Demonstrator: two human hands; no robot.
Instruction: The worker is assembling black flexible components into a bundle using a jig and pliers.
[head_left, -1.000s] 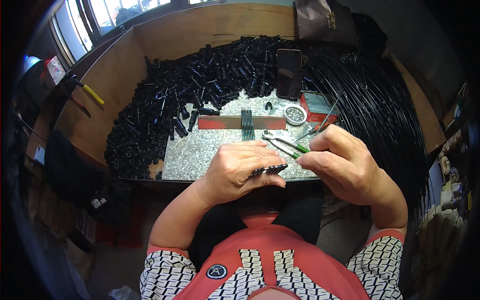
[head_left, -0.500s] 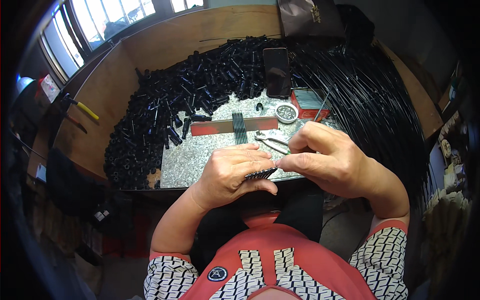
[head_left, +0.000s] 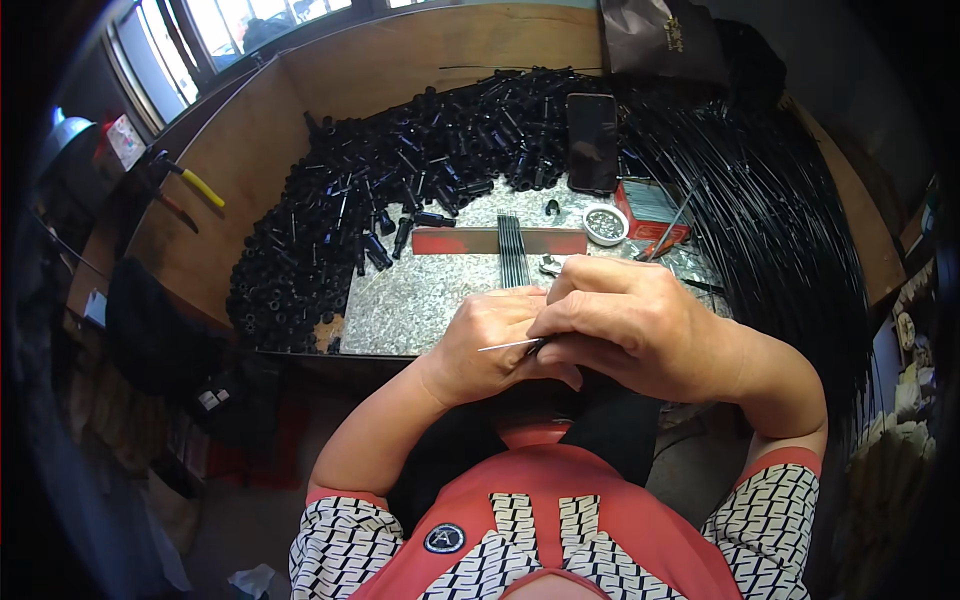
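My left hand is closed around a flat row of thin black rods, which stick out from it over a low reddish-grey bar. Against it works my right hand, its thumb and fingers pinched together. From that pinch a thin silvery pin points left across the left hand. The near ends of the rods are mostly hidden behind my fingers. Partly covered by the right hand, metal pliers lie on the speckled board.
Black tubular parts are heaped left and behind. Long black rods pile up at right. At the board's far side are a phone, a white cup of small metal pieces and a red box. A wooden wall encloses the bench.
My right hand has moved left and down, over the near ends of the rods, and the silvery pin now shows in its pinch. The whole view has shifted slightly.
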